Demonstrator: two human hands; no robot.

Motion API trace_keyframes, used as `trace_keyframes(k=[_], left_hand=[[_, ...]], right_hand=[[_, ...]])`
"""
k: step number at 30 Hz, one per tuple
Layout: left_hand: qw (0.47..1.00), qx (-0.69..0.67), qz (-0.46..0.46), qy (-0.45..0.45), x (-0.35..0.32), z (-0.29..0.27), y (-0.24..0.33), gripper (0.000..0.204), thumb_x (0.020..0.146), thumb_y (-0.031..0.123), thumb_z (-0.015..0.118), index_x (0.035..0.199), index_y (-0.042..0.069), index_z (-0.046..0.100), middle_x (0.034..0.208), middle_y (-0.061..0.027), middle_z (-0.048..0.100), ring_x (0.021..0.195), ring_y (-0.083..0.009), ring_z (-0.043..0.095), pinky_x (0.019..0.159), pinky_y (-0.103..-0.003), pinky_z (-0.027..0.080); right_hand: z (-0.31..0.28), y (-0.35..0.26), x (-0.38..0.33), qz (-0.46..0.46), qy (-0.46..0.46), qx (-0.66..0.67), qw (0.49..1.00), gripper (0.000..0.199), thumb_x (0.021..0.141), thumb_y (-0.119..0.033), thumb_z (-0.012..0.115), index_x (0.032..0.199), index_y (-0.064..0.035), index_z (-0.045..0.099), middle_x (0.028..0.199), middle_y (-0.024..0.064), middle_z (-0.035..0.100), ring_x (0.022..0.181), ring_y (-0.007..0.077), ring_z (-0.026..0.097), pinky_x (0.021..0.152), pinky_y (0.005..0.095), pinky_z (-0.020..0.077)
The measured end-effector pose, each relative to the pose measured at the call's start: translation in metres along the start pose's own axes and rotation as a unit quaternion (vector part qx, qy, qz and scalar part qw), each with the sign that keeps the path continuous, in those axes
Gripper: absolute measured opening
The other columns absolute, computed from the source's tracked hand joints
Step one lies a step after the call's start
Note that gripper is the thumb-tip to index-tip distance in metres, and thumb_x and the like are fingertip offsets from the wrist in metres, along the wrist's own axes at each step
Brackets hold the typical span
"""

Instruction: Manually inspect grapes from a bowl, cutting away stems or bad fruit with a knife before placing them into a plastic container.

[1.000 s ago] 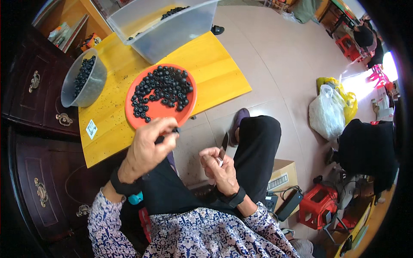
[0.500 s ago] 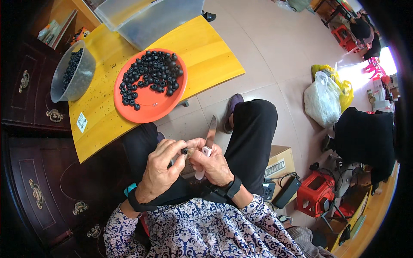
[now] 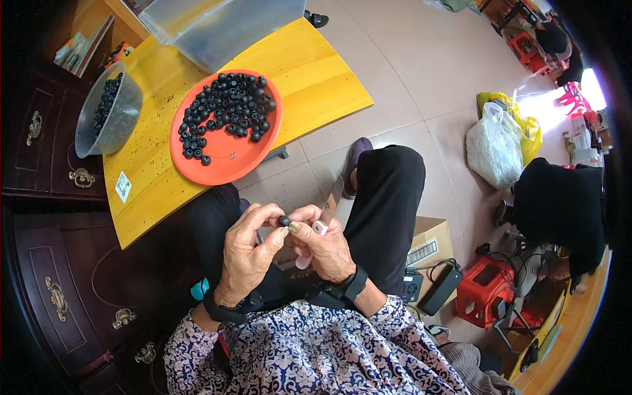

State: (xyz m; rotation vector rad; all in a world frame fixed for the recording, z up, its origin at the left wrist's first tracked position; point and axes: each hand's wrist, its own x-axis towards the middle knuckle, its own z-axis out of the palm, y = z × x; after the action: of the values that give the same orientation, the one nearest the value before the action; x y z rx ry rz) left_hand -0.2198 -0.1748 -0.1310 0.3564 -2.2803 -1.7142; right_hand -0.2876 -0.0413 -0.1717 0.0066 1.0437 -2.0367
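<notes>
Above my lap, my left hand (image 3: 253,247) pinches a small round black part (image 3: 284,221), rubber-like, between thumb and fingers. My right hand (image 3: 324,247) is closed round a small knife (image 3: 320,227) with a pale pink-white handle, its blade pointing up and away from me. The right thumb and fingertips also meet the black part at its right side. Up to the left, an orange-red plate (image 3: 227,161) carries many similar black parts (image 3: 230,105), some showing a hole. Two tiny clear bits lie on its bare lower area.
The yellow table (image 3: 322,72) also bears a clear bowl (image 3: 125,115) of black parts, a large translucent bin (image 3: 230,33) and scattered dark specks. Dark drawers (image 3: 59,276) stand at left. Filled bags (image 3: 494,148), a carton (image 3: 428,250) and a red stool (image 3: 484,289) sit at right.
The black part has turned in my fingers, so its rounded side now shows instead of its end. The knife blade leans slightly farther right, and both hands have drawn closer together.
</notes>
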Motion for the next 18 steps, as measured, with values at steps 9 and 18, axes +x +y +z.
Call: trace_keyframes(k=[9, 18], left_hand=[[0.970, 0.198, 0.138, 0.011, 0.003, -0.001, 0.006, 0.031, 0.072, -0.008, 0.063, 0.101, -0.001, 0.056, 0.086, -0.0129, 0.055, 0.079, -0.0290, 0.056, 0.070, -0.037, 0.046], [0.971, 0.189, 0.149, 0.005, 0.000, 0.001, 0.007, 0.033, 0.073, -0.007, 0.065, 0.104, 0.002, 0.060, 0.085, -0.0098, 0.056, 0.079, -0.0260, 0.057, 0.069, -0.035, 0.047]], right_hand=[[0.009, -0.020, -0.005, -0.004, -0.006, -0.076, 0.997, 0.019, 0.089, -0.017, 0.067, 0.103, -0.0034, 0.066, 0.067, -0.0064, 0.054, 0.052, 0.0011, 0.044, 0.045, 0.0177, 0.0325], [0.011, -0.013, -0.005, 0.002, -0.003, -0.067, 0.998, 0.020, 0.090, -0.019, 0.066, 0.102, -0.0022, 0.066, 0.066, -0.0055, 0.053, 0.054, 0.0013, 0.044, 0.048, 0.0172, 0.0329]])
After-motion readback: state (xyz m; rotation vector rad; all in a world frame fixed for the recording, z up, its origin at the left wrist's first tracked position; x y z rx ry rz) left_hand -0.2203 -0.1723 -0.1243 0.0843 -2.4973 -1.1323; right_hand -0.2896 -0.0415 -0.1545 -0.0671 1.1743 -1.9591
